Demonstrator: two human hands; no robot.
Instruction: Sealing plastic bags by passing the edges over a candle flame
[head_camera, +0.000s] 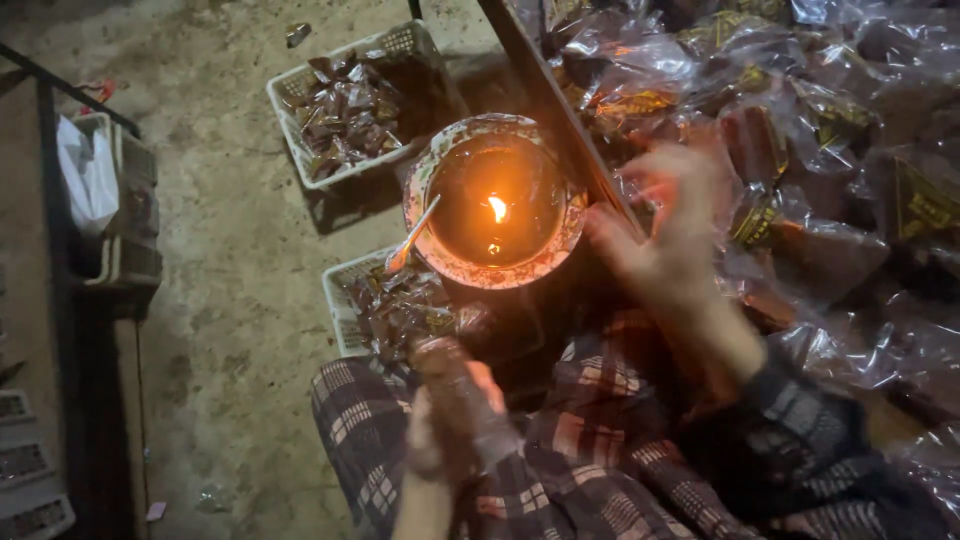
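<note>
Lap: a plaid-patterned garment in dark, red and white checks (600, 440) is seen closest to the camera, across the lower middle of the view.
Left hand: the left hand (450, 425) is held low over the lap, motion-blurred; its fingers are closed around a small clear plastic packet with brown contents (462, 395), which stands roughly upright in the grip.
Right hand: the right hand (665, 225) is raised to the right of the flame, heavily blurred; whether its fingers are apart or closed on anything cannot be told. It is placed over the near edge of the packet pile.
Packet pile: a large heap of clear plastic packets with brown contents and yellow print (820, 140) is spread over the upper right and right side.
Lamp: a round metal bowl with a pale worn rim, filled with dark liquid (440, 255), is set between the two hands; a small flame (497, 208) is burning near its centre. A thin pale stick (412, 237) is leaned on the left rim.
Upper basket: a white plastic lattice basket (285, 95) holding brown packets is stood on the floor beyond the lamp.
Lower basket: a second white lattice basket (338, 300) with packets is partly covered by the lamp.
Floor: a rough grey concrete floor (230, 300) is seen at the left.
</note>
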